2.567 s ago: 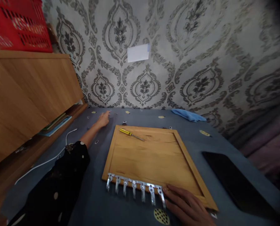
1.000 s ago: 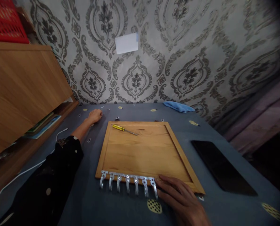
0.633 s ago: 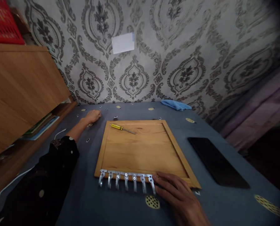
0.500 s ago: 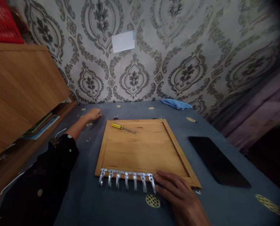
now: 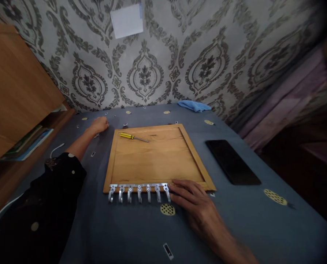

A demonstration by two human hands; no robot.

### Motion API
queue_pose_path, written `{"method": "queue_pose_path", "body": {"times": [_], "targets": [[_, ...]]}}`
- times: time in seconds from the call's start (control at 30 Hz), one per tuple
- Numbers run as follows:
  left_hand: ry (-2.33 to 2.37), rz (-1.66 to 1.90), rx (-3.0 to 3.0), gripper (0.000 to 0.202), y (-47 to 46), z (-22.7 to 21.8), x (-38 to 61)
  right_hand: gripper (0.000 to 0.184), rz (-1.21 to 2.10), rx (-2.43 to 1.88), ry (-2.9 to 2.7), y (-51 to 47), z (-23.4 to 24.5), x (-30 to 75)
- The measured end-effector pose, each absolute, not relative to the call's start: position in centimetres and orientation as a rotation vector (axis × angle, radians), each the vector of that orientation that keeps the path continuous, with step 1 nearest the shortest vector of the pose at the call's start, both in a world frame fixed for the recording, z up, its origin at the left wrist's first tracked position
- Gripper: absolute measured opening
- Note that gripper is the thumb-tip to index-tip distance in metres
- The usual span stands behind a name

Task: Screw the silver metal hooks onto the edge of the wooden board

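A framed wooden board (image 5: 152, 157) lies flat on the grey patterned cloth. Along its near edge runs a metal hook rail (image 5: 144, 186), its several hooks hanging past the edge toward me. My right hand (image 5: 197, 203) rests palm down at the board's near right, fingers stretched out, fingertips by the rail's right end. Beyond the board's far left corner, my left hand (image 5: 99, 125) is down on the cloth with its fingers curled and pinched; whatever is in them is too small to make out. A yellow-handled screwdriver (image 5: 133, 137) lies on the board's far left.
A black tablet-like slab (image 5: 233, 161) lies right of the board. A blue cloth (image 5: 194, 106) sits by the patterned wall. At left stands a wooden cabinet (image 5: 20, 91) with books (image 5: 28, 145) on its lower shelf. A white cable (image 5: 56, 148) lies near my left forearm.
The view has tilted down and shifted right, so everything sits higher and further left in the picture. Both hands stay at about the same spots relative to the board.
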State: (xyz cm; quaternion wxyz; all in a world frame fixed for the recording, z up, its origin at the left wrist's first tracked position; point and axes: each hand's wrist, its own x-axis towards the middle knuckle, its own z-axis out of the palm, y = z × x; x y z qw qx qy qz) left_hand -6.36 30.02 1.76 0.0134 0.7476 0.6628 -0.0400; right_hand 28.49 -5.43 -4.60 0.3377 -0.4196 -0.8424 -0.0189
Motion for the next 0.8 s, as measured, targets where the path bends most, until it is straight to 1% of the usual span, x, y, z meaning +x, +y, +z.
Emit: {"method": "queue_pose_path", "body": {"times": [0.3,0.63,0.7,0.8], "targets": [[2.171,0.084,2.394,0.035,26.8,1.2,-6.3,0.041,0.003,-1.119,-2.155,-5.8,-5.1,28.5],[2.058,0.253,2.397,0.033,22.3,0.6,-7.2,0.042,-0.036,-1.153,-2.186,-5.9,-4.7,28.3],[2.006,0.26,2.361,0.031,21.8,0.9,-7.5,0.042,-0.032,-1.165,-2.184,-6.0,-4.6,28.2],[1.861,0.24,2.289,0.021,21.0,1.8,-7.6,0.04,-0.019,-1.161,-2.165,-5.9,-4.5,28.1]]}}
